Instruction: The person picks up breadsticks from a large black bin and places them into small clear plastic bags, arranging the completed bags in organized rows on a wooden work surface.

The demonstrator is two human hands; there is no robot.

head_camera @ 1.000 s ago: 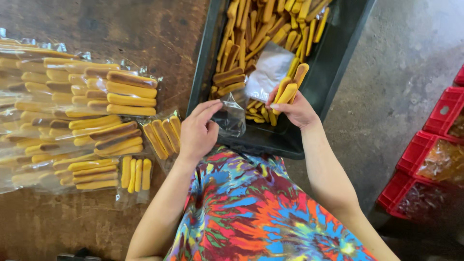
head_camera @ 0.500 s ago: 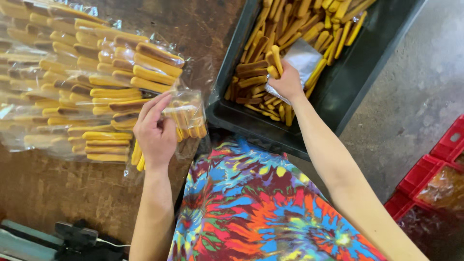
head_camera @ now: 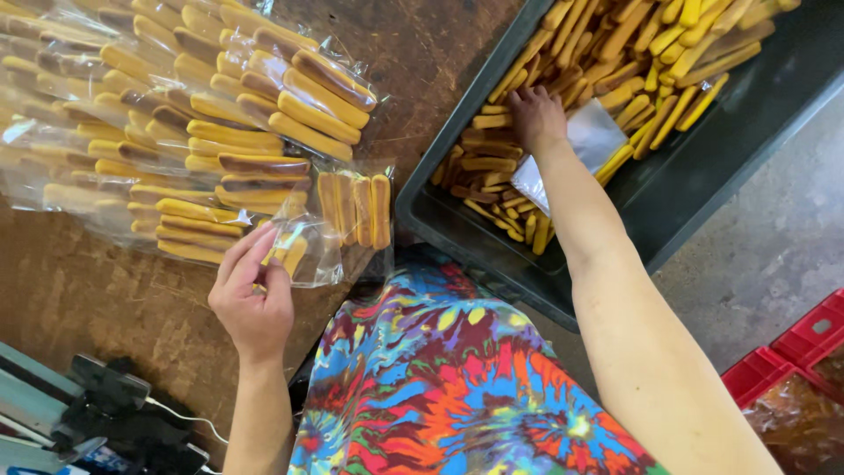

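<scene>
Left hand (head_camera: 253,303), lower left of frame, pinching clear plastic bag of yellow-brown finger biscuits (head_camera: 330,230), sticks upright in frame. Right hand (head_camera: 536,114), upper centre, fingers down on loose yellow biscuit sticks (head_camera: 492,167) in dark grey plastic tray (head_camera: 703,185); grip not discernible.

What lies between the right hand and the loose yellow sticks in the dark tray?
Nothing visible does. The right hand already rests on the loose sticks in the dark tray; an empty clear bag lies beside the wrist.

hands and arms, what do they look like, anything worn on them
Both hands, left and right, are bare: no gloves, rings or watch show. Both forearms are bare too, with no sleeves in view. The garment below them is a bright multicolour tie-dye print.
</scene>
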